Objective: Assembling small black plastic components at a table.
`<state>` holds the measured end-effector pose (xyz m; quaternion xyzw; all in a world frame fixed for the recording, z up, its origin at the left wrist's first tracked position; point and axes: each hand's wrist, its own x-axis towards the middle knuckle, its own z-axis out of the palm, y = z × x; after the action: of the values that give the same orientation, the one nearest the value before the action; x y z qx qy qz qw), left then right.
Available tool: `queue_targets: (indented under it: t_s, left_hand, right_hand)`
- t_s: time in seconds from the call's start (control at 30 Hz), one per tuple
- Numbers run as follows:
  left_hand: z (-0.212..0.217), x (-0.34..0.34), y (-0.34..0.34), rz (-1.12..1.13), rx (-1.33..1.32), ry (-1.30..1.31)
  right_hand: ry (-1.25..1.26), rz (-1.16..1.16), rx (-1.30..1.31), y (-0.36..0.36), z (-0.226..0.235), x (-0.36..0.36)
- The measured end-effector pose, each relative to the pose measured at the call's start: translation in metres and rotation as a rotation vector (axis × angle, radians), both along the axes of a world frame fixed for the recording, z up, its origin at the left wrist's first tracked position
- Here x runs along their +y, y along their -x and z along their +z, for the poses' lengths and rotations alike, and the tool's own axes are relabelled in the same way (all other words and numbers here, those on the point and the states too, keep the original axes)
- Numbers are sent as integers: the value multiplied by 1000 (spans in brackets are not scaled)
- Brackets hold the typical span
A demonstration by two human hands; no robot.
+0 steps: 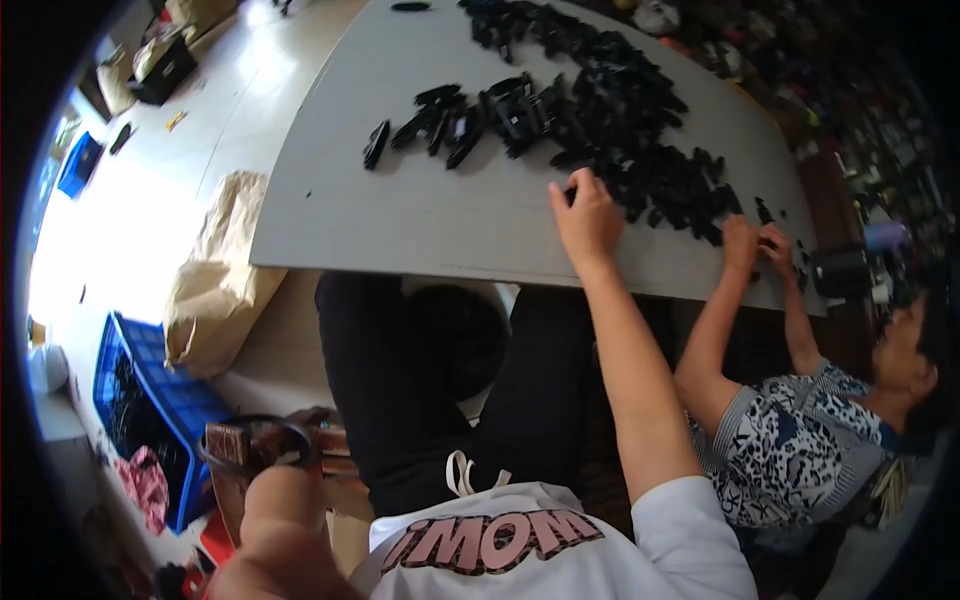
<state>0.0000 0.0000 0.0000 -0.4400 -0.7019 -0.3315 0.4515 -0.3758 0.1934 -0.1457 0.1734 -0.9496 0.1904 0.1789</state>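
My right hand (591,222) is over the table's near edge, thumb and fingers closed around a small black piece (570,196). Fingers partly cover it, so its exact kind does not show. Just beyond lies a large heap of black, elongated, plastic-looking pieces (640,100) on the grey table (400,220). Left of the heap is a looser cluster of similar pieces (447,120), with a single piece (376,145) apart from it. At the lower left my left arm (285,505) comes up beside a brown wooden chair (228,445); the left hand's fingers do not show.
At my right a co-worker (790,440) sits, both hands (745,243) at small black pieces on the table's near right side. A brown paper sack (215,290) stands left of the table. Below it is a blue crate (165,370) holding dark items.
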Motion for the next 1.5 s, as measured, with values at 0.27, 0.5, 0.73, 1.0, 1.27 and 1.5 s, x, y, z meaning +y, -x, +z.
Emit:
queue_targets:
  t_s: [0.27,0.5,0.73,1.0,1.27,1.5]
  left_hand:
    - [-20,-19,66,619,-336,-383]
    - [-86,-50,92,565,-713,-461]
    - [-111,-34,143,413,-892,-389]
    - [-98,7,222,590,-766,35]
    - [-172,-105,295,1214,-580,155]
    - [-165,-142,299,1123,-808,225]
  right_hand:
    - [168,-49,49,6,-3,9]
    - [157,10,117,7,-14,-14]
    - [111,127,127,-7,-12,-5]
    - [224,275,111,-17,-8,-10]
    - [399,342,41,-17,-1,-8]
    - [465,460,-41,-13,-5,1]
